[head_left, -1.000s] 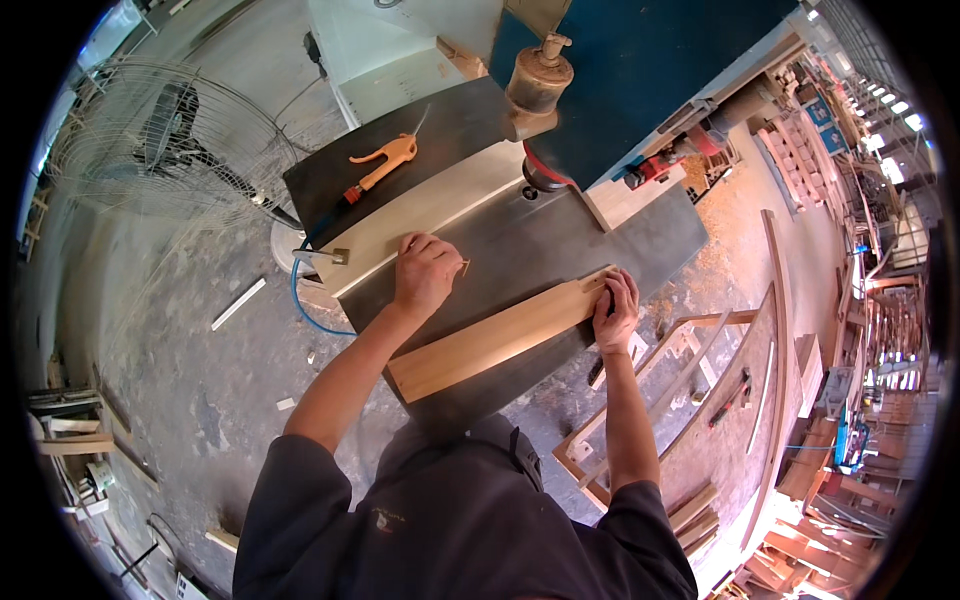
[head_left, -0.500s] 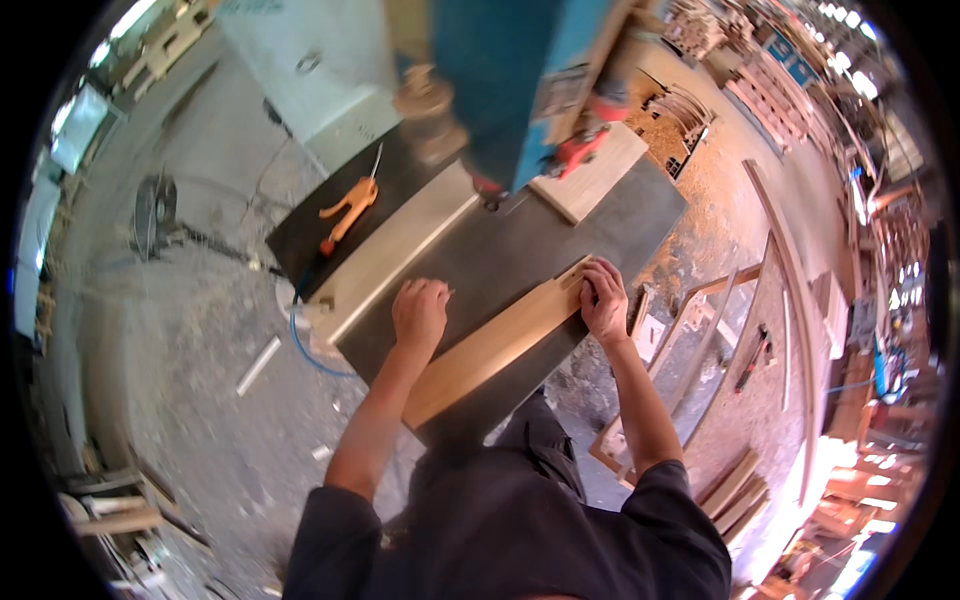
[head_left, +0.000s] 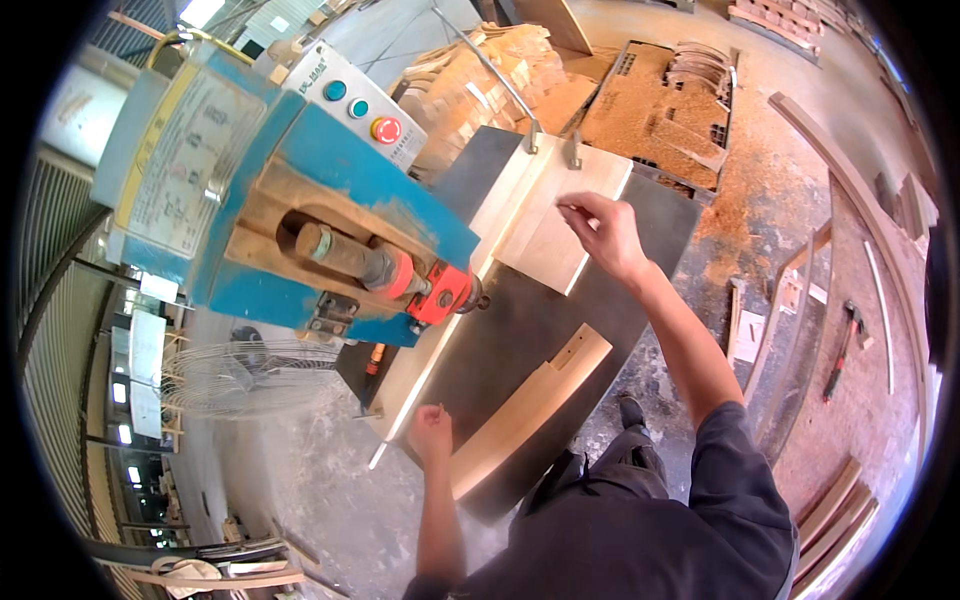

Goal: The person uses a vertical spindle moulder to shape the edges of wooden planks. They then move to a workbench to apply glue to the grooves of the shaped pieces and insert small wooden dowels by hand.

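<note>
My right hand (head_left: pixel 608 238) hovers over a pale flat board (head_left: pixel 548 232), its thumb and fingers pinched together; whatever they may hold is too small to make out. My left hand (head_left: pixel 432 434) is closed beside the near end of a long wooden fence strip (head_left: pixel 412 375), and its contents are hidden. Between my arms lies a long wooden workpiece (head_left: pixel 525 418), untouched, on the dark machine table (head_left: pixel 505 315). Its far end is stepped, with small dark holes. A blue machine head (head_left: pixel 400 225) with a red tool holder (head_left: pixel 443 294) overhangs the table from the left.
Clamps (head_left: pixel 574 150) grip the far side of the boards. A control box (head_left: pixel 350 105) with green and red buttons stands behind the head. Beyond are stacked wood pieces (head_left: pixel 480 85) and a sawdust-covered pallet (head_left: pixel 650 110). A hammer (head_left: pixel 846 350) lies at the right.
My right hand has let go of the workpiece and moved up and away over the flat board. My left hand stays closed near the fence. The view has swung, showing more of the machine head.
</note>
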